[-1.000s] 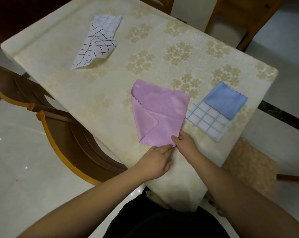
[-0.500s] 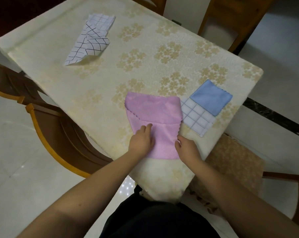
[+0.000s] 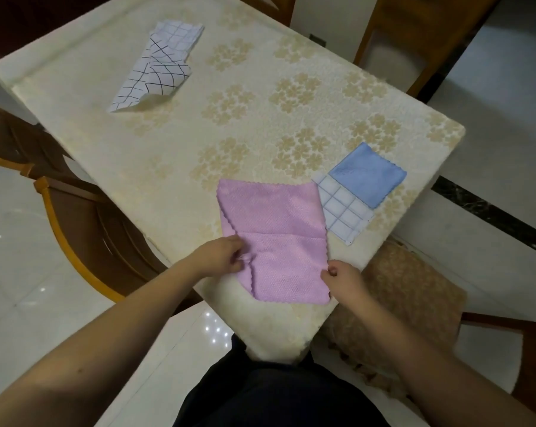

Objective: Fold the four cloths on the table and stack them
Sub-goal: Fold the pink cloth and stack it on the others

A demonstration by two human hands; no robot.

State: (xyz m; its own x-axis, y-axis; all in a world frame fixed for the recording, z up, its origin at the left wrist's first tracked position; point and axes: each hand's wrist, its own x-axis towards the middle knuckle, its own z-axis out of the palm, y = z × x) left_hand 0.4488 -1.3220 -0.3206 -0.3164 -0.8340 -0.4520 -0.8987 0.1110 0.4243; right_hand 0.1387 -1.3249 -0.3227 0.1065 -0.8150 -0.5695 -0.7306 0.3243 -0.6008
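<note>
Seen from above: a table (image 3: 174, 155) draped in a cream cloth printed with pale gold flower clusters, one corner pointing toward the viewer and hanging over a dark-clothed lap. Near that corner, a pink cloth (image 3: 276, 217) with scalloped edges, lying flat, a straight horizontal edge crossing its middle where one layer overlaps another. At its left edge, the left hand (image 3: 220, 255), fingers curled and pinching a small bunch of the pink fabric. At its lower right edge, the right hand (image 3: 342, 277), fingertips closed together on the rim of the cloth. Just right of the pink cloth and touching its edge, a folded white cloth with a blue grid (image 3: 342, 211), and on its far half a folded blue cloth (image 3: 368, 174), the two forming a small stack close to the right table edge. Well apart, toward the far left corner, a white cloth with a thin dark grid (image 3: 157, 67), crumpled and unfolded, one corner curled up off the surface. Around the table: curved wooden chairs (image 3: 85, 229) on the left, another wooden chair (image 3: 414, 35) at the far right, and a chair with a tan patterned cushion (image 3: 408, 300) tucked by the near right side. Underfoot, glossy pale tile (image 3: 20, 266) catching small points of light, with a dark stone strip (image 3: 491, 217) running along the right.
</note>
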